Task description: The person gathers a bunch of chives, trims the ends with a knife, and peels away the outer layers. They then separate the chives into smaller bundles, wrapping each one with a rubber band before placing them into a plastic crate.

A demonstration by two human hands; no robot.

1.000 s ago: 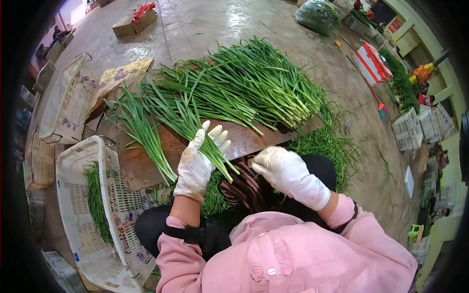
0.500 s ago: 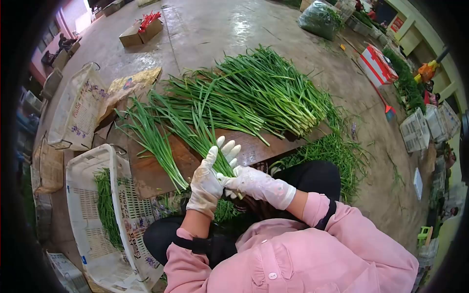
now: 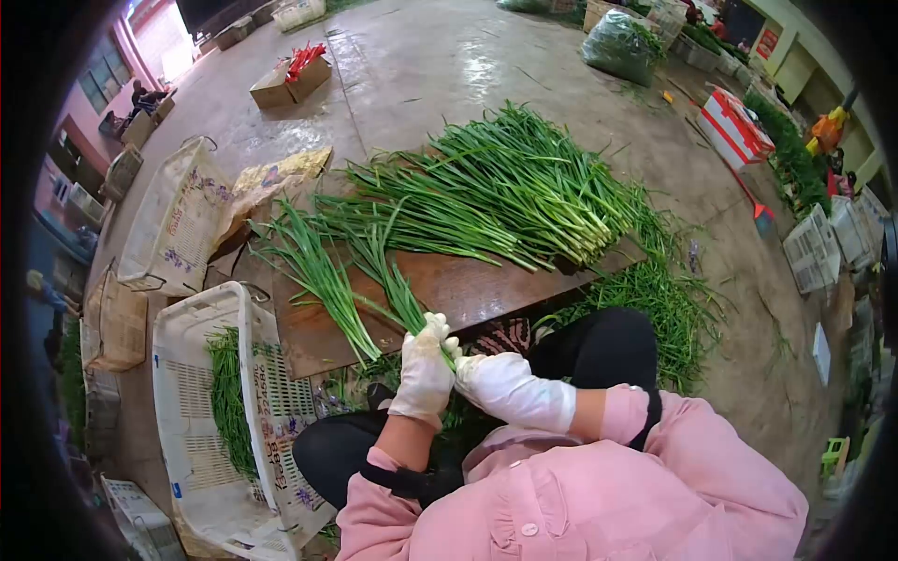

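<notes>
My left hand (image 3: pixel 426 372), in a white glove, is closed round the stalks of a bunch of long green leaves (image 3: pixel 400 292). Just right of it, my gloved right hand (image 3: pixel 486 381) is closed at the lower ends of the same bunch. The leafy tips point away from me over the brown board (image 3: pixel 458 290). To the left on the board lies a smaller separate bunch (image 3: pixel 332 297), pale ends toward me. A large pile of the same greens (image 3: pixel 524 192) covers the board's far side.
A white plastic crate (image 3: pixel 201 411) with greens inside stands at my left, another crate (image 3: pixel 173 224) beyond it. Loose greens (image 3: pixel 659 313) lie on the floor to the right. Farther off are a cardboard box (image 3: pixel 276 89) and a red-and-white box (image 3: pixel 734 129).
The fingers of my left hand have closed round the bunch. Both hands and the held bunch are lower against the board, and the whole view has shifted slightly.
</notes>
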